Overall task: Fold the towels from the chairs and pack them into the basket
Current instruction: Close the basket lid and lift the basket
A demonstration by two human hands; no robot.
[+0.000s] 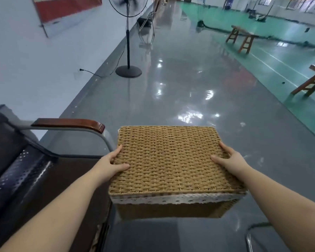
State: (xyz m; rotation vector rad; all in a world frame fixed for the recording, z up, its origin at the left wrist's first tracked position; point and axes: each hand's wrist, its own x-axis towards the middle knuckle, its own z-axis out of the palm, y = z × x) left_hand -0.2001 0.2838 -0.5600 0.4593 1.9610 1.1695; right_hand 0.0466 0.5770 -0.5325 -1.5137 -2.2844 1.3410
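A woven straw basket with its lid down and a white lace trim along its near edge is held in the air above the grey floor. My left hand grips its left side, thumb on the lid. My right hand grips its right side the same way. No towel is in view; the basket's inside is hidden by the lid.
A dark perforated metal chair with a brown wooden armrest stands at my left. A standing fan is by the wall ahead, its cord on the floor. Wooden benches stand at the right on the green floor.
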